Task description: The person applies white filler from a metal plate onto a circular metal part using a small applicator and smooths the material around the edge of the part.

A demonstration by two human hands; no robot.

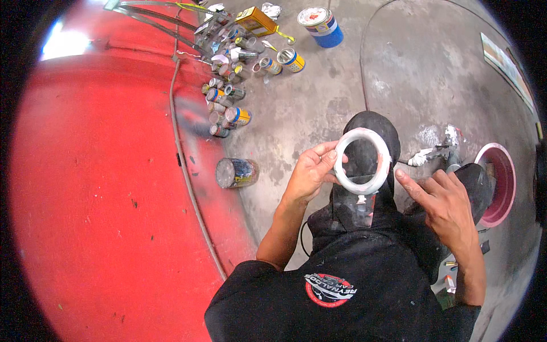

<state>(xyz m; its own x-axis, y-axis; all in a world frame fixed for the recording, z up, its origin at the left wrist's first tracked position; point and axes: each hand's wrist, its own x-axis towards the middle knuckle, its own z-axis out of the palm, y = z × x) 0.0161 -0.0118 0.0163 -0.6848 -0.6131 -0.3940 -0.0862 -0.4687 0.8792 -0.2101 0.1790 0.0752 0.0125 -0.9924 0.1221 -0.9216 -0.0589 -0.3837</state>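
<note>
My left hand (310, 172) grips a whitish ring (363, 187) by its left side, thumb in front and fingers behind. The ring is upright above my knee, with pinkish patches on its surface. Just to its right is my right hand (441, 199), apart from it. Its index finger is stretched toward the ring, while the other fingers are partly curled with nothing visible in them. On my lap, below the ring, rests a dark, glossy flat piece (352, 212) with a white dab (361, 199) at its upper edge.
Beside my right leg is a pink round tub (510, 199). A spray gun (450, 157) and a white rag (420, 157) lie beyond my right hand. Paint cans (238, 116) line the red wall (102, 199); a dirty can (236, 172) stands nearer. Farther off is a blue-and-white bucket (322, 28).
</note>
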